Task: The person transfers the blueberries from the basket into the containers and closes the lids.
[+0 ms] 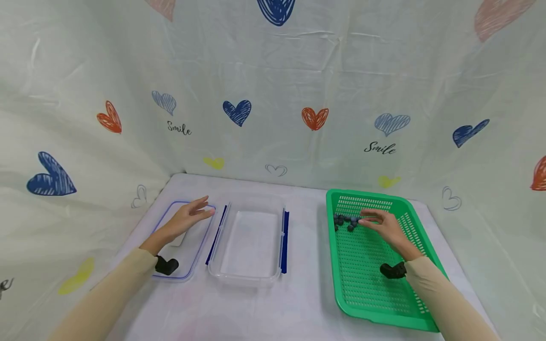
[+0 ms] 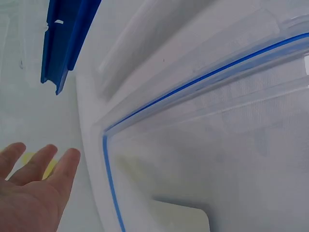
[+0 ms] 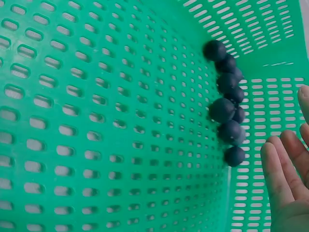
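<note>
Several dark round blueberries (image 3: 223, 110) lie bunched along one wall of a green plastic basket (image 1: 362, 289). My right hand (image 1: 384, 226) hovers inside the basket beside them, its fingers (image 3: 274, 166) extended and apart from the berries in the right wrist view. It holds nothing that I can see. On the left, my left hand (image 1: 189, 219) is held over a clear lid (image 1: 194, 258) with a blue seal line, fingers spread and nothing in them. Between the hands stands a clear container (image 1: 251, 246) with its blue side latches (image 1: 285, 241) folded out.
A small pale flat piece (image 1: 177, 240) shows at the lid, partly hidden by the left forearm. White cloth (image 1: 304, 293) covers the table. A curtain (image 1: 273, 80) printed with hearts hangs behind and at both sides.
</note>
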### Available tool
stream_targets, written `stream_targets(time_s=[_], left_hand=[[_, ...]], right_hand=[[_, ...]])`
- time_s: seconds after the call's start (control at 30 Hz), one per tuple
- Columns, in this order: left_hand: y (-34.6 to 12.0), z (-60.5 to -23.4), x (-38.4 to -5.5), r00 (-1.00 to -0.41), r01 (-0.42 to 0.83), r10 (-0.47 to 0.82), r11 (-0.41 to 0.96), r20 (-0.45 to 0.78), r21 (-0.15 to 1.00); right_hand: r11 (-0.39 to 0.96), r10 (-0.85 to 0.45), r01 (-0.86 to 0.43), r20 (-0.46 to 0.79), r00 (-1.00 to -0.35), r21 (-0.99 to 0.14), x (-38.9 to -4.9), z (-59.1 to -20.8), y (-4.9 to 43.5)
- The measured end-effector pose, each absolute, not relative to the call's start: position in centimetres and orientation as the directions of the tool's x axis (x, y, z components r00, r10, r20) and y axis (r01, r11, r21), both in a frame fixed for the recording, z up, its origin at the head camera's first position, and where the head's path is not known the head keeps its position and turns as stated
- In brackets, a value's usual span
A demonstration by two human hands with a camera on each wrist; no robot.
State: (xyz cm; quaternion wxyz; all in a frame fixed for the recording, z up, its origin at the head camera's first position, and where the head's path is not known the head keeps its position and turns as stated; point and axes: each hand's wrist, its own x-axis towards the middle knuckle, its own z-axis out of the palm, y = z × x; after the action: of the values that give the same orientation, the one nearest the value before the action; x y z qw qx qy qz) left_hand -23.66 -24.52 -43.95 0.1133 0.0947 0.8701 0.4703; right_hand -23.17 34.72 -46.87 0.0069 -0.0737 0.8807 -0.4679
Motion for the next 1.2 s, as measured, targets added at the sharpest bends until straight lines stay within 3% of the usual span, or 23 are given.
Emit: stream_targets(time_s=[0.5, 1.2], left_hand=[[-24.1, -45.7, -23.9, -0.957, 0.065, 0.282, 0.435, -0.068, 0.898], [-23.1, -46.5, -23.7, -0.950, 0.058, 0.304, 0.405, -0.074, 0.913]], right_hand=[[0.584, -0.036, -0.034, 0.016, -0.999, -0.811, -23.0, -49.2, 33.0], [0.618, 0.074, 0.023, 0.029, -0.997, -0.786, -23.5, -50.2, 32.0]])
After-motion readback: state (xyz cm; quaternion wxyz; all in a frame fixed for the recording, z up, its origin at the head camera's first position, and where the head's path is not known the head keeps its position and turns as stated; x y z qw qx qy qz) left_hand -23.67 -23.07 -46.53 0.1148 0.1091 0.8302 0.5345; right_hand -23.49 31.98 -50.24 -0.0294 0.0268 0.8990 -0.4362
